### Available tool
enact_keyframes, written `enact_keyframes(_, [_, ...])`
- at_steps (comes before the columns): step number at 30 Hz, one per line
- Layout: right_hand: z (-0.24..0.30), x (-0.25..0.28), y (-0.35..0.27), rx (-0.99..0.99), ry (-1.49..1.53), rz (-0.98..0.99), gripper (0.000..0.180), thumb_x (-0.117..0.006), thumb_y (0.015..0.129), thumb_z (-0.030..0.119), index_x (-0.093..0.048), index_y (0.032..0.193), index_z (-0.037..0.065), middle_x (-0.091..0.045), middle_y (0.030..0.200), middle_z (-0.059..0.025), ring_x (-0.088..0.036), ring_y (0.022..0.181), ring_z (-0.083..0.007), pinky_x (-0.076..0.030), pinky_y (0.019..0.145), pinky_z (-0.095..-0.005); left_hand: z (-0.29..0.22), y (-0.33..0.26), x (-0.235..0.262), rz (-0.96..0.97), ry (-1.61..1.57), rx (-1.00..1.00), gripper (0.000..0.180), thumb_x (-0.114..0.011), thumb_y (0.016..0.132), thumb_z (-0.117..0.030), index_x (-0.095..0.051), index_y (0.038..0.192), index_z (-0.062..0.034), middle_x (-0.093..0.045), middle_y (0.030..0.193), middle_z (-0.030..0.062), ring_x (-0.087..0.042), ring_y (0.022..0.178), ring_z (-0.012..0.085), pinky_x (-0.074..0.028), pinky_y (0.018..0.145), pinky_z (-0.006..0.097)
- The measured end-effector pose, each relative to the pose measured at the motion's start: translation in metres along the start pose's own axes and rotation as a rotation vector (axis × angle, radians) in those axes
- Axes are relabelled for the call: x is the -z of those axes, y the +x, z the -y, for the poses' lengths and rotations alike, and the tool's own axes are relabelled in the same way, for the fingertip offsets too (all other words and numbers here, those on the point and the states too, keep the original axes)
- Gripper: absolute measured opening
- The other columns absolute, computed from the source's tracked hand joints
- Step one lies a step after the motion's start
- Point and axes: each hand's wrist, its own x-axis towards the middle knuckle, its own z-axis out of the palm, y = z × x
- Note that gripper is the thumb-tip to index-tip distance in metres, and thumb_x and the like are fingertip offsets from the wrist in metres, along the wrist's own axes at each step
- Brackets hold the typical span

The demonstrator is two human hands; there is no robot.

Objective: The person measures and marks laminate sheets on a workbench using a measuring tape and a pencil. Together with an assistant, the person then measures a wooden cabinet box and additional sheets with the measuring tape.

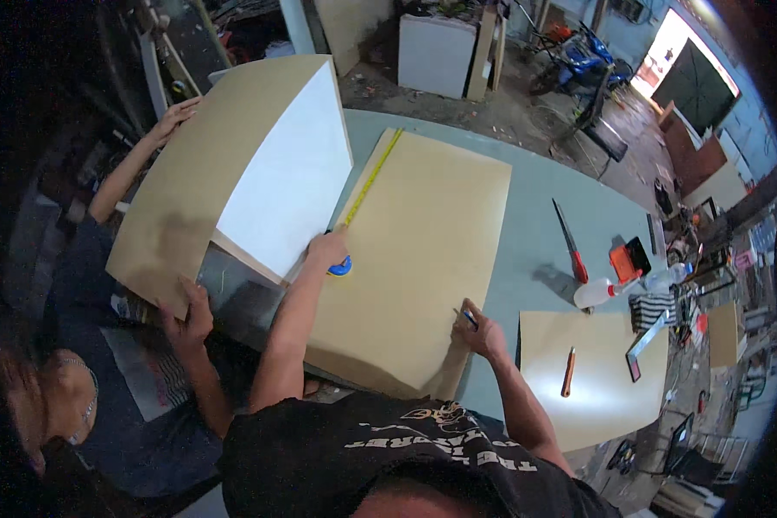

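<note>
A large tan board (pixel 423 224) lies flat on the grey-green table in front of me. My left hand (pixel 326 248) is closed on a blue tape measure (pixel 340 268) at the board's left edge. Its yellow blade (pixel 375 179) runs out along that edge toward the far end. In my right hand (pixel 483 332), at the board's right edge, is a slim dark pen (pixel 469 319); its tip is too small to make out. To the left, another person's hands hold a tan box-like panel piece (pixel 224 147) with a white inner face (pixel 289 164), tilted beside the board.
On the table's right lie a red-handled hand saw (pixel 570 242), a white bottle (pixel 592 293), an orange-and-black case (pixel 628 261), and a smaller tan board (pixel 544 371) bearing an orange utility knife (pixel 569 372) and a try square (pixel 646 349). A blue motorcycle (pixel 589 59) stands beyond.
</note>
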Motion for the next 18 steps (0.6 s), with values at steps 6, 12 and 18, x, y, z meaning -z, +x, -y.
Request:
enact_keyframes(6, [-0.008, 0.002, 0.0, -0.033, 0.014, 0.054, 0.075, -0.071, 0.083, 0.041, -0.04, 0.151, 0.029, -0.069, 0.108, -0.0245, -0.068, 0.101, -0.0413, -0.054, 0.086, -0.0475, -0.008, -0.004, 0.007, -0.026, 0.0, -0.022, 0.05, -0.06, 0.085, -0.018, -0.051, 0.133, -0.0086, -0.071, 0.109, 0.0204, -0.071, 0.1, 0.0343, -0.054, 0.088, 0.049])
enact_keyframes(12, [-0.004, 0.007, -0.003, -0.076, 0.04, 0.039, 0.068, -0.067, 0.085, 0.035, -0.043, 0.149, 0.029, -0.071, 0.103, -0.023, -0.068, 0.097, -0.0426, -0.054, 0.083, -0.0493, -0.02, -0.007, 0.017, 0.042, 0.006, 0.047, 0.063, -0.057, 0.086, -0.018, -0.042, 0.147, -0.0118, -0.07, 0.118, 0.0178, -0.069, 0.107, 0.0333, -0.054, 0.092, 0.048])
enact_keyframes(18, [0.005, 0.01, -0.005, -0.018, 0.057, 0.045, 0.07, -0.07, 0.083, 0.038, -0.044, 0.148, 0.029, -0.071, 0.101, -0.023, -0.067, 0.096, -0.0431, -0.054, 0.083, -0.0496, 0.001, 0.003, 0.008, -0.023, -0.005, 0.075, 0.068, -0.052, 0.087, -0.02, -0.037, 0.152, -0.0157, -0.068, 0.118, 0.0212, -0.067, 0.106, 0.0383, -0.052, 0.093, 0.049])
